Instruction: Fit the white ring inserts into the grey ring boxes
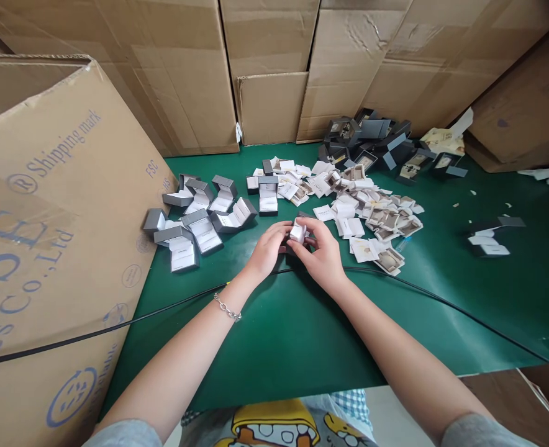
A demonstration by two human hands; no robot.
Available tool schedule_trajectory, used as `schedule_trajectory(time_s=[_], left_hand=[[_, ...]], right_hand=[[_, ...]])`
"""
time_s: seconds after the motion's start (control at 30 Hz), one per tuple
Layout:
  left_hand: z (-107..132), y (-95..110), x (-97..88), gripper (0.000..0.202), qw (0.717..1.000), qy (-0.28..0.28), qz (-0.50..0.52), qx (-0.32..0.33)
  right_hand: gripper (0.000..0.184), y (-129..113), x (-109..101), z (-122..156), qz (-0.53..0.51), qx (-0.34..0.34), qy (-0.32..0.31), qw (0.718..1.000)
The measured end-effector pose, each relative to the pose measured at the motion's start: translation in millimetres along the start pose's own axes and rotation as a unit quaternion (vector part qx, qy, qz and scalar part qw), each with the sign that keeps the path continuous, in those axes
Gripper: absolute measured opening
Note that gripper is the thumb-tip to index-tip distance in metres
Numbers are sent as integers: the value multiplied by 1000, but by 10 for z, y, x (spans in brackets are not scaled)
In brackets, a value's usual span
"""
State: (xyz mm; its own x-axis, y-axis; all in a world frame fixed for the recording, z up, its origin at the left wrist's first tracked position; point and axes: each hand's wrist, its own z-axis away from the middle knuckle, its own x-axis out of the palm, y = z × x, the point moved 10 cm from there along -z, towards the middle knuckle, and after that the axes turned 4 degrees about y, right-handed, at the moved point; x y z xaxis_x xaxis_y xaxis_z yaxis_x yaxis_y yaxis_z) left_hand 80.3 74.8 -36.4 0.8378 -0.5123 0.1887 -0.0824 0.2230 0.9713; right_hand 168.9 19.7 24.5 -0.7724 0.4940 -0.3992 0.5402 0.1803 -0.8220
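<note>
My left hand [269, 247] and my right hand [325, 251] meet over the middle of the table, fingers curled round a small dark jewellery box with a white insert [297, 231] showing at its top. Most of the dark outside is hidden behind my fingers. On the left stand several open grey jewellery boxes [176, 233] with white linings. Another open box [268, 194] stands just beyond my hands. To the right of them lies a loose heap of white padded inserts and cards [356, 205].
A pile of dark boxes [372, 139] lies at the back right, and one open box [489, 241] sits far right. A large carton [69, 248] borders the left; cardboard [274, 108] lines the back. A black cable [423, 287] crosses the green table [284, 347].
</note>
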Motion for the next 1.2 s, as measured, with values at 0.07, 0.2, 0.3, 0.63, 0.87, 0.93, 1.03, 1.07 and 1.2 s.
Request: schedule_trajectory(time_s=[0.07, 0.2, 0.3, 0.63, 0.87, 0.93, 1.03, 1.07, 1.2], left_hand=[[-6, -23, 39, 44, 999, -27, 28, -18], [3, 16, 84, 54, 997, -53, 54, -9], [10, 32, 108, 57, 996, -63, 66, -1], [-12, -43, 62, 47, 996, -50, 74, -31], [-21, -56, 57, 43, 996, -46, 72, -40], [-27, -69, 51, 43, 996, -41, 73, -44], [-30, -68, 43, 44, 996, -34, 74, -41], [-29, -63, 40, 45, 996, -32, 74, -39], [-20, -50, 35, 47, 996, -27, 75, -36]], right_hand=[[31, -64, 16, 15, 10, -35, -4, 999], [32, -156, 42, 42, 22, -79, -8, 997], [33, -181, 44, 43, 39, -86, -6, 996], [35, -230, 87, 49, 72, -118, -22, 990], [35, -242, 77, 46, 113, -139, -19, 984], [35, -240, 78, 43, 123, -139, -19, 982], [36, -238, 81, 42, 130, -139, -23, 981], [36, -237, 82, 42, 129, -139, -24, 982], [34, -229, 85, 42, 121, -139, -28, 982]])
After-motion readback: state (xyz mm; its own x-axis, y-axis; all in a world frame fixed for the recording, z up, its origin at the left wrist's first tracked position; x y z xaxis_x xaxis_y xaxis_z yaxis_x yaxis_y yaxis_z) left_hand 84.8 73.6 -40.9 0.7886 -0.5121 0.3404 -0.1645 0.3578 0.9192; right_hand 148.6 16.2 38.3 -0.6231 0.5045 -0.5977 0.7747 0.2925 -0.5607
